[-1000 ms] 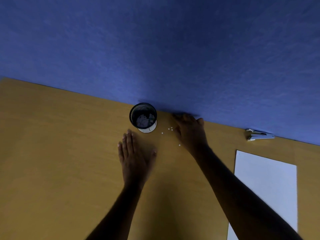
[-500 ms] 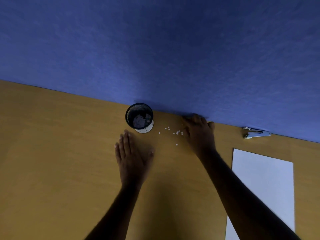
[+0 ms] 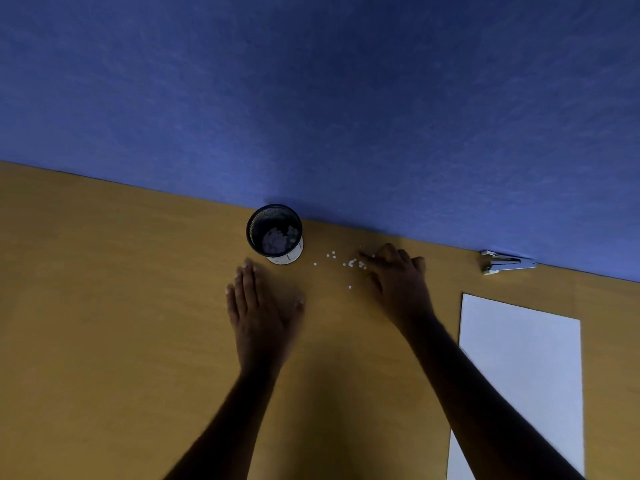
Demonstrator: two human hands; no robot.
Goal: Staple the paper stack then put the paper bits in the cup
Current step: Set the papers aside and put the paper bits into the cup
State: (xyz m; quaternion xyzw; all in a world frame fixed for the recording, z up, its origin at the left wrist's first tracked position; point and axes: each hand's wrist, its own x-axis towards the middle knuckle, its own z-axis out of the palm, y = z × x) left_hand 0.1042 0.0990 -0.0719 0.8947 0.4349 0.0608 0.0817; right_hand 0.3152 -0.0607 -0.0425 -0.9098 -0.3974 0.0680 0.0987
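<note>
Paper bits: small white specks scattered on the tabletop, between the cup and the right hand; one stray speck lies apart, nearer the person. Nothing stands between the bits and the cup. The scatter runs roughly left to right along the far edge of the tabletop.

Cup: black mesh, upright, mouth open upward, pale bits visible at its bottom; it stands close to the blue wall.

Paper stack: white, flat on the tabletop at right, long axis running toward and away from the person, tilted slightly. Stapler: lies against the wall beyond the stack, long axis parallel to the wall, well apart from both hands.

Left hand: palm down, flat on the tabletop just in front of the cup, grip spread, holding nothing. Right hand: palm down, fingertips touching the right end of the scatter; whether the grip pinches any bits cannot be told.

Versus 0.5 s ago: the right fingertips have reached the bits; left hand, cup, stapler and stack unchanged.
</note>
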